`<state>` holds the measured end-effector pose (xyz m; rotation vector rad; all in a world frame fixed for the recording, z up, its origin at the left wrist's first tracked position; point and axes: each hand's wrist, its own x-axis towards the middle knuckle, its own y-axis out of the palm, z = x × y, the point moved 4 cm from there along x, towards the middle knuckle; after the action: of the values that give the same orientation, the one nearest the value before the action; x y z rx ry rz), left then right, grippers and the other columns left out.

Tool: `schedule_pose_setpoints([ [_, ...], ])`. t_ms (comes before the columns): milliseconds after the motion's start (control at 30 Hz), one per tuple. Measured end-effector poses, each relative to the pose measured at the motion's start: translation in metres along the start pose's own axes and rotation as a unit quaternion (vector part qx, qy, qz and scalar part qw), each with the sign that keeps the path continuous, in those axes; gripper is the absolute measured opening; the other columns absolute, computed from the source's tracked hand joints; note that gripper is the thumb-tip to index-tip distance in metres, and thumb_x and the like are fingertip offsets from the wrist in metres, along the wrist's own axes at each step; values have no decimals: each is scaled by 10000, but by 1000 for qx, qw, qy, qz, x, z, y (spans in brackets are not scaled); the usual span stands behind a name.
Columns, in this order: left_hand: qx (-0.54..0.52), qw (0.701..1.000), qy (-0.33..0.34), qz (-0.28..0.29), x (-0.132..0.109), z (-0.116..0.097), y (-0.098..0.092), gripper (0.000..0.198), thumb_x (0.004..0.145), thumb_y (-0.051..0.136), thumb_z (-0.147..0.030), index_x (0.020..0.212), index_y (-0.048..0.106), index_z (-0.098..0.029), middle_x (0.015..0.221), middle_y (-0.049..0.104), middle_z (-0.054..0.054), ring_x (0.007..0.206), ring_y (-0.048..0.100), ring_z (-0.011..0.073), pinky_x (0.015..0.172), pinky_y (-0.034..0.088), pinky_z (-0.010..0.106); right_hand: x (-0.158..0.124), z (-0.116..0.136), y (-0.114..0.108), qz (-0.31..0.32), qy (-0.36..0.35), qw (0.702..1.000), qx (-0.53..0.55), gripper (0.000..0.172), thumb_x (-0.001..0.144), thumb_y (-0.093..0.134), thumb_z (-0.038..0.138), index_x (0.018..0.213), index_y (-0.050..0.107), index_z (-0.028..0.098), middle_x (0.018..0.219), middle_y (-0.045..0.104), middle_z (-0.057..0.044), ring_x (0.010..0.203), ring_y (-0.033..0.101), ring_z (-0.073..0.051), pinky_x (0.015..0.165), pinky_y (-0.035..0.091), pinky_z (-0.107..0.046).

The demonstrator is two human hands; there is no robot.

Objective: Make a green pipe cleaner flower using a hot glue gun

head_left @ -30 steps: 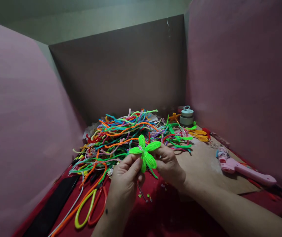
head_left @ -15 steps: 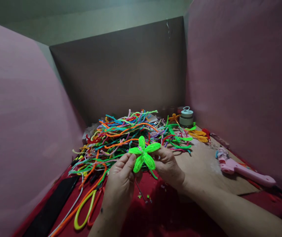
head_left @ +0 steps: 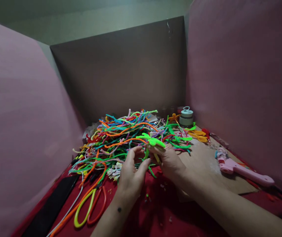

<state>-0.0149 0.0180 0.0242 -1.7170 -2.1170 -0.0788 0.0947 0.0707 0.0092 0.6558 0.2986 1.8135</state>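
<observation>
A bright green pipe-cleaner flower (head_left: 151, 141) is held above the red table, now tipped so its petals lie nearly flat. My right hand (head_left: 168, 161) pinches it from below by its short green stem. My left hand (head_left: 132, 173) sits just left of the stem with fingers loosely spread and the index finger reaching toward it; it grips nothing that I can see. Behind both hands lies a big tangled pile of coloured pipe cleaners (head_left: 121, 138).
A pink glue gun (head_left: 239, 169) lies on a brown board (head_left: 205, 168) at the right. Stacked tape rolls (head_left: 186, 117) stand at the back. Orange and yellow-green looped cords (head_left: 89, 207) and a black flat object (head_left: 54, 205) lie at the left. Pink partition walls enclose the table.
The flower has tilted from facing me to lying almost flat and moved a little up and right. My left hand has let go of it and opened.
</observation>
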Motion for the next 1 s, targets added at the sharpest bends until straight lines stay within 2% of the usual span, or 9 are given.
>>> schedule_pose_setpoints([
  [133, 122, 989, 80, -7, 0, -2, 12, 315, 750, 597, -212, 1061, 550, -220, 972, 649, 80, 898, 600, 226, 798, 411, 313, 0, 1, 2, -8, 12, 1000, 1, 201, 613, 698, 426, 656, 647, 237, 578, 603, 1, 596, 535, -179, 498, 372, -283],
  [367, 304, 933, 187, -38, -1, -1, 11, 114, 800, 526, -228, 880, 606, -216, 796, 625, 70, 751, 585, 224, 674, 362, 273, -1, 0, 2, -24, 14, 999, 21, 214, 592, 718, 394, 680, 657, 209, 636, 625, -6, 665, 537, -181, 565, 400, -293],
  [467, 388, 896, 212, -45, -1, -1, 15, 106, 810, 474, -189, 797, 579, -196, 703, 583, 61, 662, 553, 207, 597, 338, 270, -1, -4, 0, -36, 17, 998, 39, 224, 553, 749, 386, 649, 653, 208, 623, 617, -2, 643, 517, -172, 568, 400, -288],
  [533, 396, 893, 208, -48, 1, 2, 17, 139, 814, 439, -161, 729, 544, -193, 626, 538, 35, 580, 513, 179, 549, 313, 263, -1, -7, 0, -41, 24, 998, 50, 230, 535, 768, 354, 644, 653, 188, 620, 605, 10, 602, 491, -139, 572, 392, -271],
  [633, 325, 930, 167, -46, 4, 6, 16, 196, 826, 420, -180, 643, 488, -195, 537, 452, -13, 476, 421, 128, 494, 276, 246, -3, -8, 0, -33, 26, 998, 52, 204, 564, 765, 308, 650, 653, 161, 590, 565, 31, 533, 425, -85, 546, 362, -236],
  [700, 211, 972, 101, -18, 7, 9, 14, 236, 838, 429, -237, 608, 462, -193, 491, 398, -39, 430, 362, 98, 452, 260, 226, -4, -6, 1, -17, 13, 999, 42, 185, 600, 749, 305, 657, 661, 153, 549, 526, 40, 499, 383, -68, 509, 339, -219],
  [767, 62, 998, 15, 30, 8, 12, 15, 282, 845, 446, -305, 589, 443, -188, 453, 366, -57, 387, 319, 74, 402, 239, 204, -5, -3, 3, 4, 12, 1000, 25, 194, 634, 725, 333, 666, 674, 148, 506, 487, 41, 465, 361, -66, 466, 322, -214],
  [867, -136, 982, -81, 101, 8, 12, 19, 310, 823, 509, -360, 586, 435, -174, 439, 375, -70, 335, 284, 44, 343, 204, 178, -7, 0, 7, 29, 21, 999, 6, 222, 669, 689, 366, 702, 682, 147, 526, 502, 28, 459, 399, -80, 445, 341, -221],
  [1000, -306, 929, -128, 162, 8, 11, 22, 254, 791, 571, -325, 625, 465, -165, 437, 398, -79, 289, 227, 21, 300, 200, 151, -10, 10, 9, 41, -28, 999, -20, 154, 721, 645, 297, 792, 647, 160, 662, 557, 14, 569, 471, -96, 522, 393, -223],
])
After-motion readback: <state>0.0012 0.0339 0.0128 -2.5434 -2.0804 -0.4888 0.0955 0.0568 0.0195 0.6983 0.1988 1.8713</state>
